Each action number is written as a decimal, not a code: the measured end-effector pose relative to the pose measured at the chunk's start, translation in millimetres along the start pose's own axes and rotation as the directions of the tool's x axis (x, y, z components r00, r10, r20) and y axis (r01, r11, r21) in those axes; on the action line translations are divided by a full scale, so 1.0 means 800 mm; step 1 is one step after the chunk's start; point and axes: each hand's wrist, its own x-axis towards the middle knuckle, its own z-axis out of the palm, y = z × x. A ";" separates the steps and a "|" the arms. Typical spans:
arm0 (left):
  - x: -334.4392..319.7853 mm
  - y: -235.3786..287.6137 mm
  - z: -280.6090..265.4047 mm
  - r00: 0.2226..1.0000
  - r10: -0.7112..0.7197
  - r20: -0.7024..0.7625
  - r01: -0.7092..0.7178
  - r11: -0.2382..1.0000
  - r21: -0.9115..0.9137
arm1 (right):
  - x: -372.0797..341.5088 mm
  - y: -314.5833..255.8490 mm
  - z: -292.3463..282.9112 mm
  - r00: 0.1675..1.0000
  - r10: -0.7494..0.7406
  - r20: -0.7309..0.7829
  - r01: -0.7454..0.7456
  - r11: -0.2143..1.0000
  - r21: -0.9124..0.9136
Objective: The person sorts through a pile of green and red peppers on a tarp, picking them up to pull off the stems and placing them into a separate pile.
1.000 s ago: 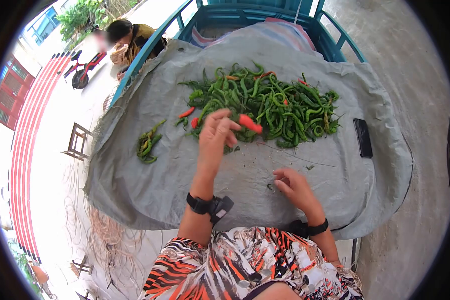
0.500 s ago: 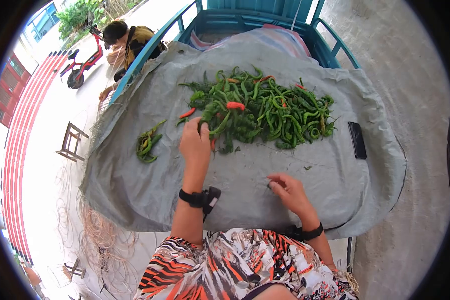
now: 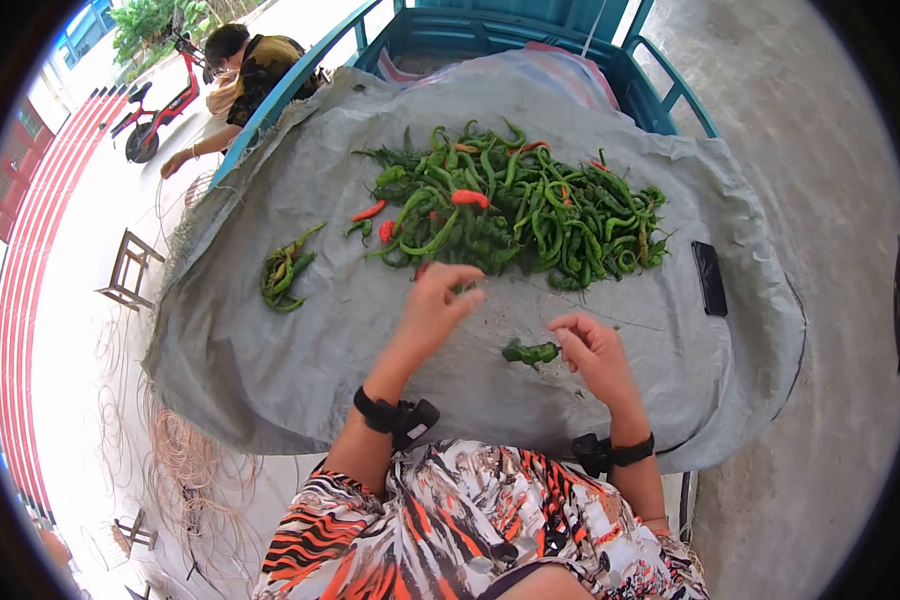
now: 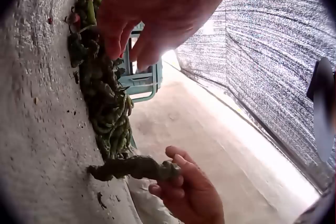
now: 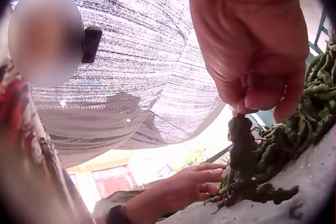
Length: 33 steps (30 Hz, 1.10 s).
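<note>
In the head view a heap of green chili peppers (image 3: 560, 215), with a few red ones among them, lies on a grey tarp (image 3: 330, 380). My right hand (image 3: 595, 355) pinches a crinkled green chili pepper (image 3: 532, 352) by its stem end, in front of the heap. The right wrist view shows that pepper (image 5: 242, 145) hanging below the thumb and fingertips. My left hand (image 3: 440, 305) is at the heap's near edge, fingers bent loosely and nothing visible in them. A red chili pepper (image 3: 470, 198) lies on top of the heap.
A small group of green and yellowish peppers (image 3: 288, 272) sits apart on the left. On the right lies a black phone (image 3: 710, 278). Behind the tarp stands a teal cart bed (image 3: 510, 28). Another person (image 3: 255, 75) bends down beyond the cart's left rail, near a red bike (image 3: 170, 110).
My left hand has left the peppers it touched on the heap's left side and come nearer my body. A green pepper now shows in my right hand. The red pepper rests on the heap.
</note>
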 end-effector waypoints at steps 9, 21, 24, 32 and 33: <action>0.080 -0.035 0.014 0.889 0.077 -0.452 0.133 0.900 0.415 | 0.051 -0.068 0.019 0.819 -0.372 -0.436 0.516 0.811 0.277; 0.016 0.043 0.016 0.899 0.438 0.029 -0.414 0.824 0.388 | 0.046 -0.008 0.046 0.987 -0.156 -0.047 0.162 0.913 0.375; 0.008 0.026 0.035 0.925 0.368 0.093 -0.378 0.871 0.313 | 0.049 0.006 0.041 0.993 -0.117 -0.014 0.116 0.948 0.297; 0.040 -0.023 0.002 0.914 0.191 -0.357 -0.026 0.907 0.420 | 0.024 -0.031 -0.004 0.991 -0.080 0.109 0.097 0.981 -0.167; 0.046 -0.029 0.001 0.873 0.285 -0.397 -0.018 0.831 0.557 | 0.026 -0.039 -0.006 0.986 -0.126 0.106 0.148 0.963 -0.226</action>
